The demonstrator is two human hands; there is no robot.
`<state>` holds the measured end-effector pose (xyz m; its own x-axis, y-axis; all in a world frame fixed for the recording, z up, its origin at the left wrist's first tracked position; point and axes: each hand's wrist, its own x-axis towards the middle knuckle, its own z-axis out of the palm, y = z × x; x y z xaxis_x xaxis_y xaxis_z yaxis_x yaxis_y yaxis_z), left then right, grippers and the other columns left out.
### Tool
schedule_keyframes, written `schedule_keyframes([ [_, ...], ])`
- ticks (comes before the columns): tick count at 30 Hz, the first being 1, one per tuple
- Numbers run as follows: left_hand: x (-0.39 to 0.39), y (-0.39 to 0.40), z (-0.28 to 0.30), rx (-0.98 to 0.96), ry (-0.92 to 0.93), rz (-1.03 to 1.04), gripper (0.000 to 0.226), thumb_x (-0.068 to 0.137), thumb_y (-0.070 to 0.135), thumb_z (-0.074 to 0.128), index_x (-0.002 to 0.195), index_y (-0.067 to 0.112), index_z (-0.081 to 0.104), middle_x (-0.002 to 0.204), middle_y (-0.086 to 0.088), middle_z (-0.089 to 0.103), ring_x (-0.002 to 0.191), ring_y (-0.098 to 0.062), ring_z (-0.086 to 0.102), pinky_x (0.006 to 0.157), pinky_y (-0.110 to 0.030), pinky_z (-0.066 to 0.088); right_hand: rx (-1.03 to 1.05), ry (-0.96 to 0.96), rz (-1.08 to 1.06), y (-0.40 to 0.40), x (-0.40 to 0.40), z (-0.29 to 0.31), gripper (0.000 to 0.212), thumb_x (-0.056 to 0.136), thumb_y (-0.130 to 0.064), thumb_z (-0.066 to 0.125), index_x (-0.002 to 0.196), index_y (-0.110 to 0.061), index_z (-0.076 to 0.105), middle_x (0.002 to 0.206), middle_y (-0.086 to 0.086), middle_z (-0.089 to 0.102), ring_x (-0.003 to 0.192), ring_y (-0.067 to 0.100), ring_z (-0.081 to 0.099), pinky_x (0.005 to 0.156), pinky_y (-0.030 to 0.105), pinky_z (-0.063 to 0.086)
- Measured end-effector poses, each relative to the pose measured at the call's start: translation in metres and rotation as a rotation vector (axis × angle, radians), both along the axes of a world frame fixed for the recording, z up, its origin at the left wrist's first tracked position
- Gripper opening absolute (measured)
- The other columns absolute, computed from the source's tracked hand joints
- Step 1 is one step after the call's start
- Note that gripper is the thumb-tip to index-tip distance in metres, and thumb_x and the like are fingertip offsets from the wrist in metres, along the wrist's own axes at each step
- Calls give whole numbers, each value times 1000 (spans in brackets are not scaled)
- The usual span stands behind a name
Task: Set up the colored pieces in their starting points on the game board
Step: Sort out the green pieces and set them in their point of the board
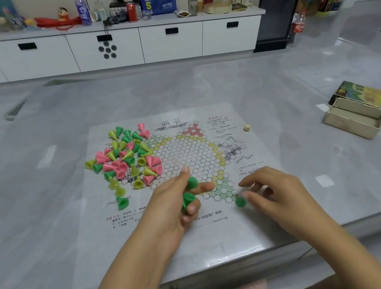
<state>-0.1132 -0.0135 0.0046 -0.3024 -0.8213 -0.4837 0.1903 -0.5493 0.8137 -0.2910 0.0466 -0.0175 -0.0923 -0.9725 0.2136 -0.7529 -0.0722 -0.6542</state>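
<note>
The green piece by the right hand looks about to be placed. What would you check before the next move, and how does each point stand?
1. Right hand pinches one green piece: ok.
2. That piece is at the green corner of the board: ok.
3. Piece seated squarely in a circle: cannot tell, fingers and blur hide it.
4. Left hand holds spare green pieces: ok.
5. Green corner circles free: ok, those in view look empty.
6. Pile of mixed pieces clear of the green corner: ok.
</note>
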Motion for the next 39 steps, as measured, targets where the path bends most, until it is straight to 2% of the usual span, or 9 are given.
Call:
schedule_keyframes([
  [3,-6,5,-3,-42,-78,-67,25,92,33,50,82,10,48,73,-5,74,33,-7,33,33,-14,22,-168,-114,11,-5,12,11,12,81,-28,61,91,-31,66,90,-18,61,83,4,57,67,11,45],
  [8,-10,5,-8,-62,-100,-86,26,89,35,54,78,12,53,66,0,65,34,-6,37,34,-14,26,-250,-5,145,-20,31,12,24,78,-38,58,93,-24,68,86,-10,60,83,2,51,71,11,40],
  [12,-11,2,-11,-66,-104,-92,26,89,36,53,82,11,54,94,-25,65,34,-5,38,34,-14,26,-260,23,166,-24,34,8,23,77,-37,58,88,-20,68,83,-9,60,82,5,50,71,15,41],
  [19,-15,4,-5,28,19,-96,30,94,33,45,80,8,55,62,-6,65,40,-11,45,38,-18,35,-277,-12,127,-23,28,11,10,81,-25,60,85,-20,68,82,-11,65,79,5,54,68,16,45],
  [24,-6,-2,2,266,320,-6,10,87,5,42,91,0,50,86,-26,62,72,-27,58,55,-30,57,-133,-242,-98,-24,-9,13,18,81,-13,65,81,-31,66,78,-15,69,75,3,61,66,12,47],
  [29,5,-8,4,293,423,68,24,85,-13,33,101,-4,48,108,-31,54,100,-36,58,71,-42,57,78,-79,-22,-23,-23,0,17,80,-15,66,80,-32,67,83,-13,66,78,4,57,68,13,43],
  [34,3,-13,3,245,377,111,8,91,-1,44,88,-3,51,87,-26,64,63,-23,68,49,-27,57,140,-34,48,-23,-22,-3,11,80,-20,67,86,-28,71,84,-9,60,73,3,51,64,11,39],
  [36,2,-13,2,209,306,91,14,92,10,47,82,2,50,68,-16,68,41,-11,57,36,-16,46,148,-4,68,-23,-20,-3,12,80,-21,67,86,-30,71,84,-7,59,73,3,50,65,12,37],
  [39,2,-13,-1,174,206,60,19,92,23,49,80,8,50,53,-3,62,34,-5,42,30,-12,32,159,28,89,-24,-18,-3,13,80,-21,66,87,-31,71,85,-6,59,77,3,47,67,15,35],
])
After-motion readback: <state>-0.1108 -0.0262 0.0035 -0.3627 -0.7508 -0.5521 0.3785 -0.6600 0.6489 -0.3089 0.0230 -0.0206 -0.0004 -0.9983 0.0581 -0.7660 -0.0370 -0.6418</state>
